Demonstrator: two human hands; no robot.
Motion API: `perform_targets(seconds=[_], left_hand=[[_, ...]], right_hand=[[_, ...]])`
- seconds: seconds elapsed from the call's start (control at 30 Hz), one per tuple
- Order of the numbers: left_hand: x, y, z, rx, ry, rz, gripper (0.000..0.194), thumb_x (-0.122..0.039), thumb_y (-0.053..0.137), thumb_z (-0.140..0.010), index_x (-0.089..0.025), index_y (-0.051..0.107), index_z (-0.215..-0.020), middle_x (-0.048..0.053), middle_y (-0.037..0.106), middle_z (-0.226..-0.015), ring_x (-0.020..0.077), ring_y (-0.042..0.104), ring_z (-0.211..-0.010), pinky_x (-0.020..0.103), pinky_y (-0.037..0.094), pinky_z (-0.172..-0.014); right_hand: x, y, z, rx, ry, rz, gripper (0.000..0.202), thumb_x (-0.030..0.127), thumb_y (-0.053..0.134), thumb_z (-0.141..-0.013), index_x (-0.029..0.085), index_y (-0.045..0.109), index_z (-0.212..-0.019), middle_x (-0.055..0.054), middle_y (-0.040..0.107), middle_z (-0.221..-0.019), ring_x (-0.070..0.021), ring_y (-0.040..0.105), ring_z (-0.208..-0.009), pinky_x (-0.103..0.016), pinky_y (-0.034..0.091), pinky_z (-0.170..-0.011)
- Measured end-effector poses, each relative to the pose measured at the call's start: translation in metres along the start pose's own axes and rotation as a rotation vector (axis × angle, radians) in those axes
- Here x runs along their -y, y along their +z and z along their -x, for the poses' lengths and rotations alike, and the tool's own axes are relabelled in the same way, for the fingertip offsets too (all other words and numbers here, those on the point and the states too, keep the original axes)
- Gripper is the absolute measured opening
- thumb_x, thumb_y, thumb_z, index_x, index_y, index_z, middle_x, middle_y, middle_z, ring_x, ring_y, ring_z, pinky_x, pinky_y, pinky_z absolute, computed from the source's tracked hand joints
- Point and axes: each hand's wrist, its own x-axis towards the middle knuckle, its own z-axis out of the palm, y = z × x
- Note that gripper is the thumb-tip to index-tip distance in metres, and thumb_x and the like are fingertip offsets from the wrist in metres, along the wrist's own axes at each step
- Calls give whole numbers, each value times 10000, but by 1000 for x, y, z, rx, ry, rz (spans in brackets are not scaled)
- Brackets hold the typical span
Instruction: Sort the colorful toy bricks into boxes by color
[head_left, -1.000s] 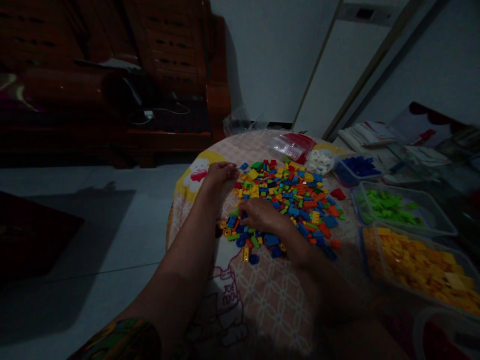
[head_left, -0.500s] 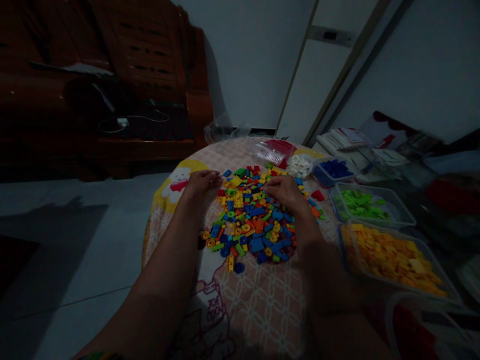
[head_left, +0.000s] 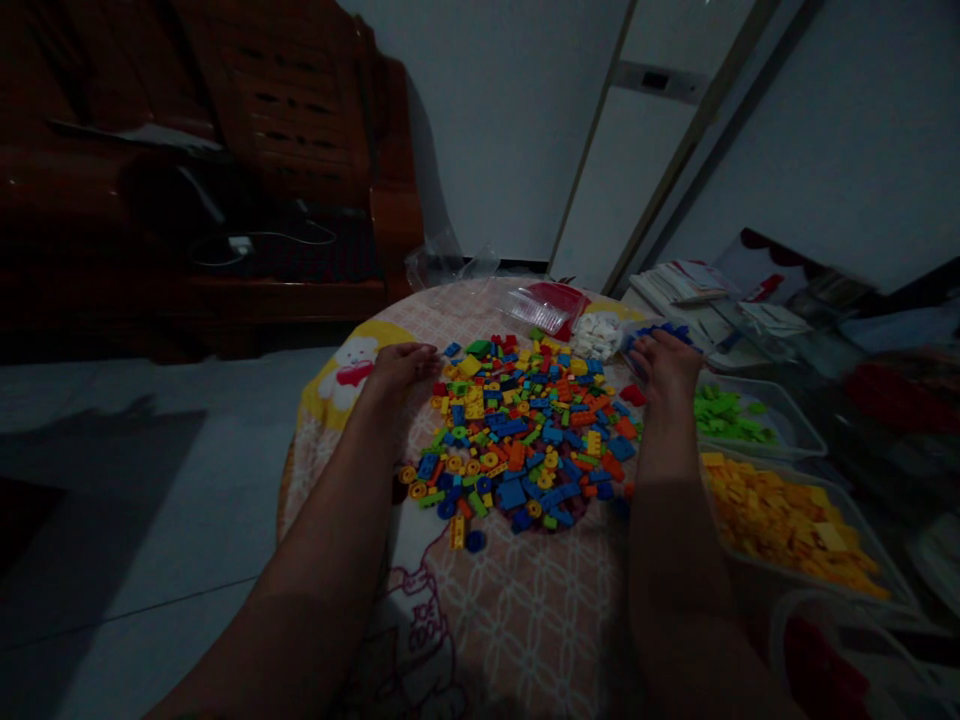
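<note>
Right hand point(head_left: 667, 368) at tub point(head_left: 627, 340) of blue pieces point(head_left: 682, 331), green pieces point(head_left: 729, 415) in next box point(head_left: 792, 428) — grip unclear, same for left hand point(head_left: 405, 370).

Blue pieces point(head_left: 679, 330) partly behind right fingers point(head_left: 651, 350), grip unclear, bench point(head_left: 292, 120) cut off

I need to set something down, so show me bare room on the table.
Bare tablecloth borders the near side of the loose bricks, between the forearms. A smaller patch lies between bricks and clear plastic at the back. Crowded: the middle, and the right, with forearm and boxes.
</note>
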Motion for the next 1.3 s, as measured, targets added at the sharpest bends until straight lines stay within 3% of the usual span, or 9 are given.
perform_targets(seconds=[0.13,0.33,0.4,0.47,0.6,0.77,0.87,1.1,1.3], left_hand=[[-2,1,4,6,-10,-10,110,-156,739,-744,-152,692,-843,79,723,-775,184,705,-746,340,605,-747],[-5,2,9,1,0,7,49,-117,709,-777,-150,687,-806,81,725,-792,163,691,-721,332,601,-765],[-6,1,10,6,-6,13,51,-114,711,-778,-148,690,-811,79,722,-788,167,693,-729,338,599,-775],[-7,0,9,5,-23,16,46,-113,702,-789,-151,691,-813,74,716,-776,161,690,-724,326,594,-777],[-8,-3,7,-18,-36,26,65,-112,705,-789,-166,689,-823,72,719,-793,158,687,-730,316,592,-776],[-8,-4,8,-16,-17,20,58,-117,702,-787,-165,687,-816,71,724,-795,155,685,-732,313,595,-766],[-8,-3,9,-22,-10,16,48,-121,700,-784,-161,689,-808,68,724,-786,151,683,-719,304,594,-752],[-8,-3,9,-14,-17,30,52,-103,698,-777,-152,697,-794,73,724,-790,139,673,-688,293,582,-757],[-8,-2,9,-22,-19,52,92,-96,723,-762,-166,689,-812,60,714,-772,142,676,-708,293,578,-774]], right_hand=[[2,17,51,259,-94,150,208,95,704,-695,144,719,-897,8,712,-745,-121,684,-670,-243,606,-659],[10,59,167,1232,-328,535,219,242,687,-863,166,790,-1040,-12,738,-756,-143,675,-676,-268,518,-680],[-1,69,204,1456,-504,675,216,275,726,-870,181,790,-1054,-37,765,-859,-176,699,-807,-278,491,-745],[-14,75,230,1583,-650,832,268,338,749,-872,199,770,-1100,-74,778,-992,-215,702,-943,-293,472,-799],[-26,74,233,1560,-771,1124,252,301,694,-901,207,742,-1131,-108,762,-1119,-246,680,-1075,-300,465,-847],[-11,70,195,1349,-714,1265,240,184,578,-909,217,782,-1031,-95,772,-1097,-251,685,-1068,-305,467,-860],[-7,70,189,1288,-680,1283,234,178,587,-889,207,802,-975,-98,784,-1034,-254,698,-1023,-299,461,-818],[-12,72,221,1640,-732,1154,164,311,685,-889,203,806,-912,-63,785,-922,-202,700,-900,-263,415,-695],[-15,72,234,1647,-804,1287,155,321,719,-856,174,760,-885,-112,772,-946,-246,702,-948,-286,403,-678]])
